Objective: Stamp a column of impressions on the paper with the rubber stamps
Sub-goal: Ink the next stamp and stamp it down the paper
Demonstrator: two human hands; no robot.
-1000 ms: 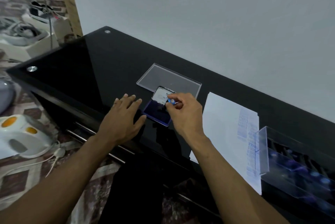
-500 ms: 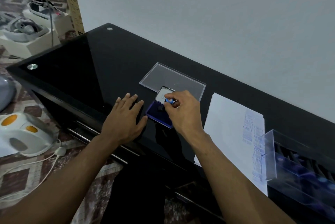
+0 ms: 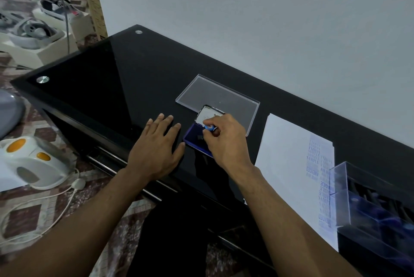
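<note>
Centre left of the frame: the left hand [image 3: 156, 150] lies flat on the black table [image 3: 112, 79], fingers straight and spread, thumb touching the edge of the blue ink pad [image 3: 194, 140]. Centre: the right hand [image 3: 226, 142] pinches a small blue-handled rubber stamp [image 3: 210, 128] between curled fingertips, pressing it onto the pad, whose clear lid [image 3: 215, 97] lies behind. Right: the paper [image 3: 284, 164] already bears columns of blue impressions [image 3: 313, 158] near its right edge; the present step appears to be re-inking, with further impressions probably remaining. Far right: a clear stamp box [image 3: 376, 205].
</note>
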